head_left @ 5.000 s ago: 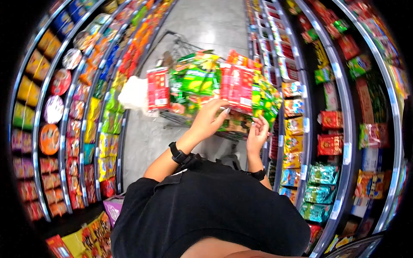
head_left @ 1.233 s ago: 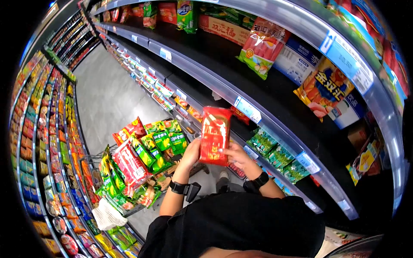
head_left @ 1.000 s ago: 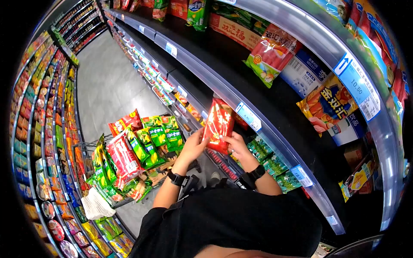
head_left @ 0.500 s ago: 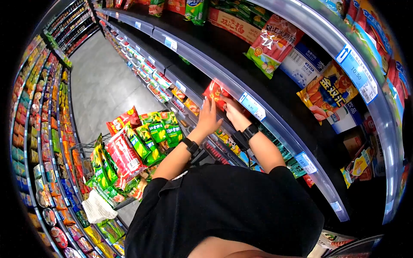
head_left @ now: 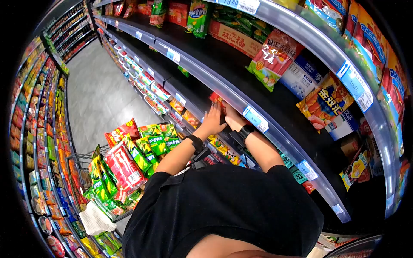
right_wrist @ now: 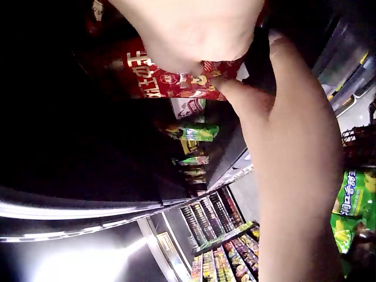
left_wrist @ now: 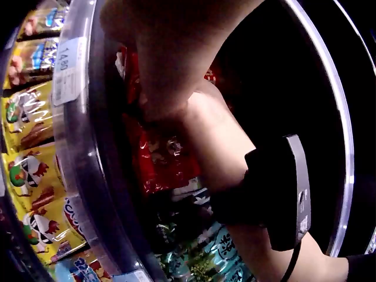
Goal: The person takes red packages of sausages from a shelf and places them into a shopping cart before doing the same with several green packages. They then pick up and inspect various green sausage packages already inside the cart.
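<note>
A red glossy packet with pale lettering (right_wrist: pixel 170 82) lies inside the lower shelf, its top end peeking past the shelf edge in the head view. My left hand (head_left: pixel 211 122) has its fingers stretched out, tips on the near side of the packet. My right hand (head_left: pixel 233 119) reaches in under the shelf's clear price rail; in the right wrist view its back covers part of the packet and its fingers are hidden, so I cannot tell how they hold it. Another red packet (left_wrist: pixel 164 155) lies below my hands in the left wrist view, beside teal packets (left_wrist: pixel 220 258).
The price rail (head_left: pixel 206 77) runs close above my forearms. A shopping cart full of packets, with a red one on top (head_left: pixel 124 165), stands at my left, a white cloth (head_left: pixel 97 219) at its corner. Yellow snack packets (left_wrist: pixel 38 176) line the shelf below. Grey aisle floor (head_left: pixel 99 86) stretches ahead.
I have turned from the cart to the right-hand shelf. The red packet, held up in both hands a second ago, has gone into the lower shelf; both hands have reached in after it.
</note>
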